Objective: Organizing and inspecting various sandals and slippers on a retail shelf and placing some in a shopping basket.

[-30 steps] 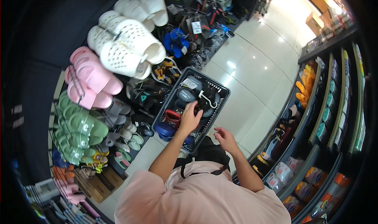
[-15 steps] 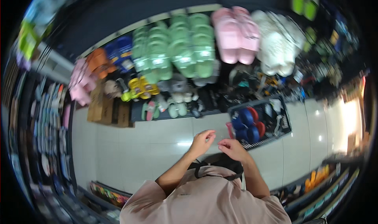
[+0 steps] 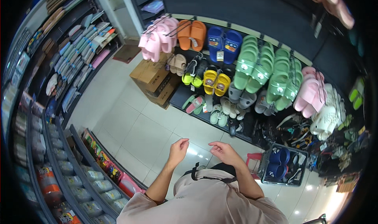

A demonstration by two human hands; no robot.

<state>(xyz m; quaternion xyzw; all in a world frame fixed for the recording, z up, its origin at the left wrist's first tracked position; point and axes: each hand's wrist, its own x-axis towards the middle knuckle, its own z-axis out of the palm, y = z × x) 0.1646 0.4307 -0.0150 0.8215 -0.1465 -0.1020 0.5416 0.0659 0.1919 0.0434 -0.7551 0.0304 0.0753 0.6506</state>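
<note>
My left hand (image 3: pixel 179 150) hangs in front of my body above the tiled floor, its fingers curled together with nothing seen in them. A short way to its right is my right hand (image 3: pixel 225 152), also bare, with fingers loosely bent and a little apart. Neither one touches anything. Nearest to the right hand is a dark basket (image 3: pixel 262 176) on the right, holding blue slippers (image 3: pixel 278 163) and other items. Beside the basket's left side stands a small red stool (image 3: pixel 254 157).
Ahead hang green slippers (image 3: pixel 250 64), pink slippers (image 3: pixel 311 94), orange slippers (image 3: pixel 191 34) and blue slides (image 3: pixel 225 45). Below them, yellow slippers (image 3: pixel 216 82) and smaller pairs fill a low shelf. Cardboard boxes (image 3: pixel 151 76) stand at its left end. Shelves of folded goods (image 3: pixel 80 49) line the left side.
My view has turned left, so the slipper wall and basket sit farther right and the left shelves show more. My hands have moved apart; both stay without anything in them.
</note>
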